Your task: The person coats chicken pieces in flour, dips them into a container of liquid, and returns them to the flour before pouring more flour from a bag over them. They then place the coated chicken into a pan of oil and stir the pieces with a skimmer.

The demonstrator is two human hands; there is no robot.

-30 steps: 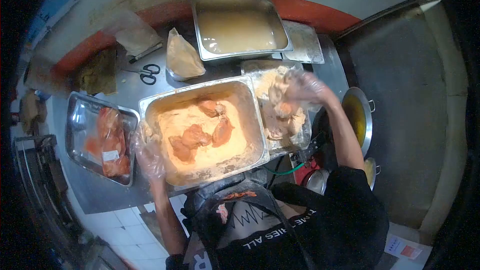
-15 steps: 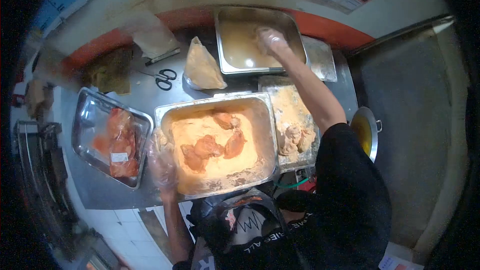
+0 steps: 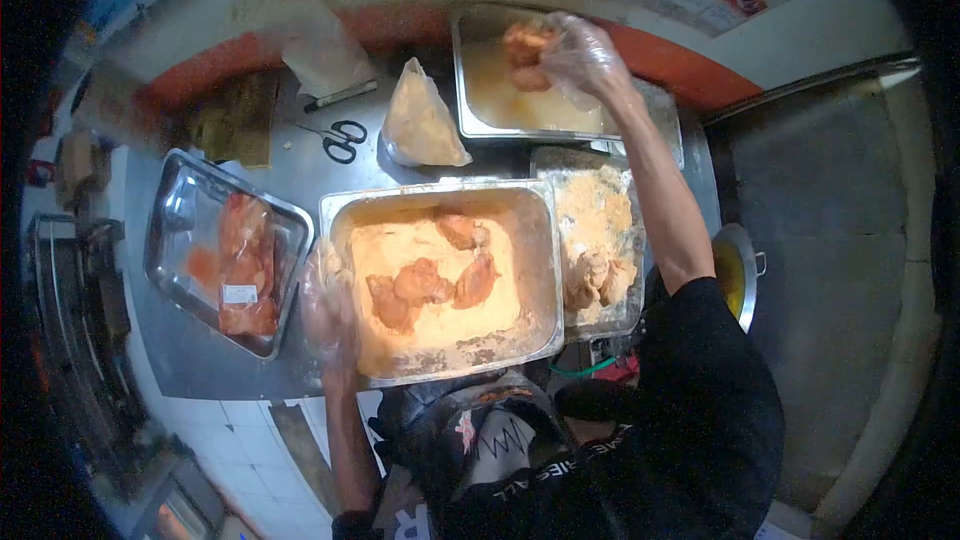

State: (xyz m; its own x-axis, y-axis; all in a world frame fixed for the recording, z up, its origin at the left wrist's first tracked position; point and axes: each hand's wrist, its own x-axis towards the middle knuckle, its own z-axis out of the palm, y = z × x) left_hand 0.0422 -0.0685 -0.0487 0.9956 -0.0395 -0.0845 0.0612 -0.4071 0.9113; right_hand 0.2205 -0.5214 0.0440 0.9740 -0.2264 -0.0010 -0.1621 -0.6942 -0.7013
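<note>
My right hand (image 3: 580,55), in a clear plastic glove, is closed on wet raw chicken pieces (image 3: 528,52) above a steel pan of cloudy liquid (image 3: 480,90). My left hand (image 3: 330,305), gloved and caked with flour at the fingertips, lies along the left rim of a deep metal pan (image 3: 545,340); its fingers look stretched out and hold nothing visible. Inside that pan, several orange-red chicken pieces (image 3: 422,282) rest on pale orange breading flour (image 3: 440,325).
A floury tray (image 3: 590,210) with coated chicken (image 3: 597,278) adjoins the pan's right side. To the left, a steel tray (image 3: 170,285) holds bagged raw meat (image 3: 247,260). Black-handled scissors (image 3: 343,142) and a bag of flour (image 3: 424,120) lie behind. Far right stands a pot of yellow liquid (image 3: 737,280).
My right hand has risen out of the liquid, bringing chicken pieces up with it. My left hand stays at the flour pan's rim. The whole view has shifted slightly.
</note>
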